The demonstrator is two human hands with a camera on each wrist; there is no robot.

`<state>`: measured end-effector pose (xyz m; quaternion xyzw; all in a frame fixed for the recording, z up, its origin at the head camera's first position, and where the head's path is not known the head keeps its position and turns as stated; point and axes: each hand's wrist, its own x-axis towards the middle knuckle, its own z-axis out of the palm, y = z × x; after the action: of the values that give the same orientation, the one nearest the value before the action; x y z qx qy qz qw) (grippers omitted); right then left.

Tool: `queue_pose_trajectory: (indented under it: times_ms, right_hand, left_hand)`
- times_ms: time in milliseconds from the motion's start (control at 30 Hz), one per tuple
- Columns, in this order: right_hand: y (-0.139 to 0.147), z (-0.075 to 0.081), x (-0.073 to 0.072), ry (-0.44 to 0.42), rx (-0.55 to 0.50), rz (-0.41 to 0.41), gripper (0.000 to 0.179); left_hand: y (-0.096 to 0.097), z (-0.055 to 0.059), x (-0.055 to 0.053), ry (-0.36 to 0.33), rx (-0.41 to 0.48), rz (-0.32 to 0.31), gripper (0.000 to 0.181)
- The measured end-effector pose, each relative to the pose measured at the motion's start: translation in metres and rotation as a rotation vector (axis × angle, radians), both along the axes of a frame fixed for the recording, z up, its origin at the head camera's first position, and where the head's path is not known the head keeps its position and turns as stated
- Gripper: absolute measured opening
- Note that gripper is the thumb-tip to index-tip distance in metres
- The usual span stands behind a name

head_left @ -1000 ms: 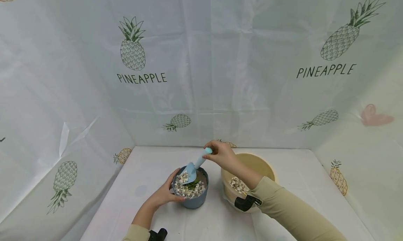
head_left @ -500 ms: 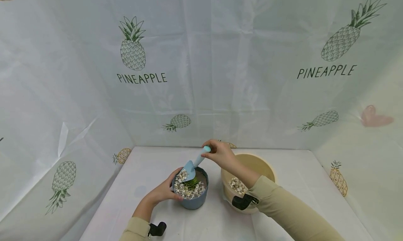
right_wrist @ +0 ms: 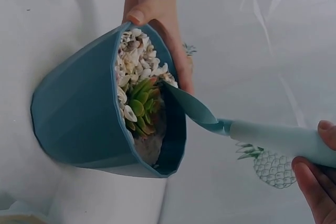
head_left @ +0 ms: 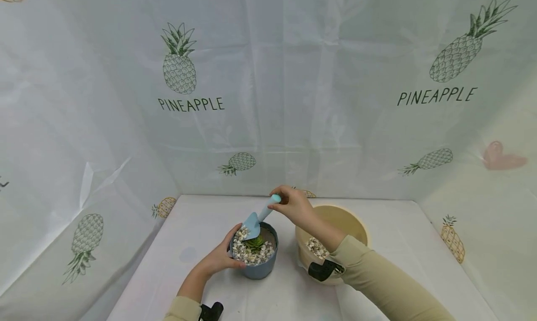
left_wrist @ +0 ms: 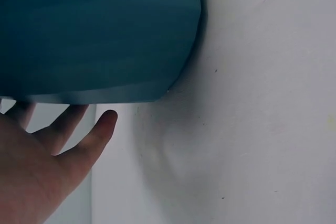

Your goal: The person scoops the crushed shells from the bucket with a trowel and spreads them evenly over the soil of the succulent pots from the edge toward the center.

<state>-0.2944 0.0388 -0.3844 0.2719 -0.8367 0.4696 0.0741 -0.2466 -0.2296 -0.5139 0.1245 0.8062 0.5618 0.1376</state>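
A blue-grey flowerpot (head_left: 260, 269) stands on the table with a green succulent (right_wrist: 142, 103) in it. Pale pebble-like chips (right_wrist: 137, 59) surround part of the plant, while a bare brownish patch shows at the pot's other side. My left hand (head_left: 221, 256) grips the pot from the left, its thumb at the rim and fingers along the outer wall. Between the thumb and fingers of my right hand (head_left: 293, 203) is the handle of a light blue hand trowel (head_left: 252, 225). The trowel slants down into the pot, its blade tip at the chips beside the succulent.
Right of the pot stands a beige basin (head_left: 341, 218) holding more chips (head_left: 316, 247), partly behind my right forearm. The white table (head_left: 209, 209) meets a pineapple-printed curtain (head_left: 285, 102) at the back, and similar sheeting hangs on both sides.
The trowel blade has risen slightly and shifted a little away from me, so more of the succulent shows. My left hand keeps its hold on the flowerpot.
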Motion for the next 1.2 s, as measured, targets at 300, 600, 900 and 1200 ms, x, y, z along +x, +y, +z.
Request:
queue_pose_trajectory:
  times_ms: [300,600,900,1200]
  right_hand:
    - [-0.001,-0.001,0.001,0.016,-0.004,-0.011,0.028]
    - [-0.002,-0.002,0.004,0.028,-0.005,-0.010,0.027]
    - [-0.003,0.002,0.012,0.041,-0.005,0.029,0.026]
    - [-0.002,0.004,0.017,0.024,0.015,0.080,0.027]
  left_hand:
    - [0.005,-0.002,0.009,0.010,0.000,0.089,0.121]
    - [0.014,-0.002,0.020,0.037,0.036,0.186,0.121]
    - [0.019,-0.006,0.027,0.035,0.048,0.256,0.122]
    - [0.021,-0.009,0.029,0.020,0.037,0.299,0.123]
